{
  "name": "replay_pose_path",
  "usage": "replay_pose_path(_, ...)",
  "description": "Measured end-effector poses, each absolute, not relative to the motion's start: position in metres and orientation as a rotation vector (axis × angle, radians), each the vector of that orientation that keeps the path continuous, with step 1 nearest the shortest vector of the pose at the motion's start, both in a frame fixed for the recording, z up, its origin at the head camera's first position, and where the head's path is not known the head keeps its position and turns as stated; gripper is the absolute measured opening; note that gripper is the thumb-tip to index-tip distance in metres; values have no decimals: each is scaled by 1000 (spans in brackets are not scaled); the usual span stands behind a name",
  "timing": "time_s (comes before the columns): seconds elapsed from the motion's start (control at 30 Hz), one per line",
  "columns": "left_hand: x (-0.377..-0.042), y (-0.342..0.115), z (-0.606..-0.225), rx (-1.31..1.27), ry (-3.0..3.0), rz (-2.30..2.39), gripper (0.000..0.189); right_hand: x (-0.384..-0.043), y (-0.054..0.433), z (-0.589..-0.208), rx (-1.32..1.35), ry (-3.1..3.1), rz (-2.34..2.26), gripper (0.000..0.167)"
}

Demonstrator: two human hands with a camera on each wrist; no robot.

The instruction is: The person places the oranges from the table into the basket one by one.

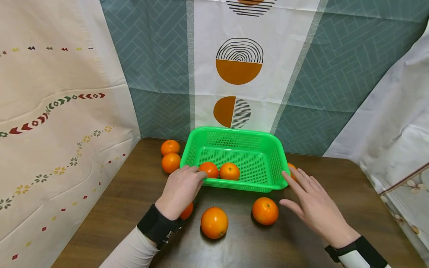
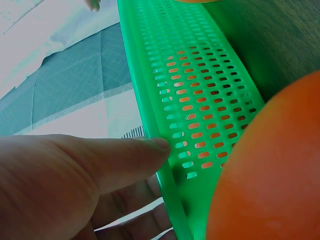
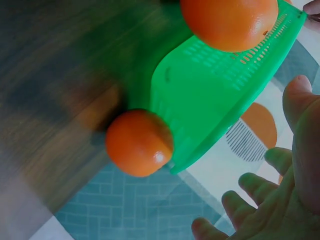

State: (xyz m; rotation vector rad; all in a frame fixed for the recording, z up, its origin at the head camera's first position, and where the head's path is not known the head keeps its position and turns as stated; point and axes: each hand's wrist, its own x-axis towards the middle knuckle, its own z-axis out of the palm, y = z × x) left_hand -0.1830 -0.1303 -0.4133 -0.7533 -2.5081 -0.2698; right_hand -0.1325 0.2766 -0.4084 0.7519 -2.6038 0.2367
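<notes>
A green plastic basket (image 1: 234,184) with perforated walls stands on the table, two oranges (image 1: 229,171) lying inside along its near wall. My left hand (image 1: 182,188) grips the rim at the near left corner. In the left wrist view the thumb (image 2: 125,155) presses the outer side, fingers behind the rim. My right hand (image 1: 313,203) hovers by the near right corner with fingers spread, holding nothing. Left of it lies an orange (image 1: 265,211); another orange (image 1: 292,171) is partly hidden beyond its fingertips. In the right wrist view, the basket's corner (image 3: 200,100) is apart from that hand.
An orange (image 1: 214,222) lies in front of the basket, and a mostly covered orange (image 1: 186,211) is beside my left wrist. Two more oranges (image 1: 171,162) lie left of the basket. Patterned cloth (image 1: 161,74) hangs behind the brown table (image 1: 110,208) and along both sides.
</notes>
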Motion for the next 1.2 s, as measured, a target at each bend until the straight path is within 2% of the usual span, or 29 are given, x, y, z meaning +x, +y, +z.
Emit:
replay_pose_path(0.63,-183,-130,-415,-748,-2513,-284,21,-135,299,-416,604,-2669,265,95)
replay_pose_path(1.2,-183,-129,-413,-746,-2515,-289,20,-159,311,-415,554,-2677,286,94)
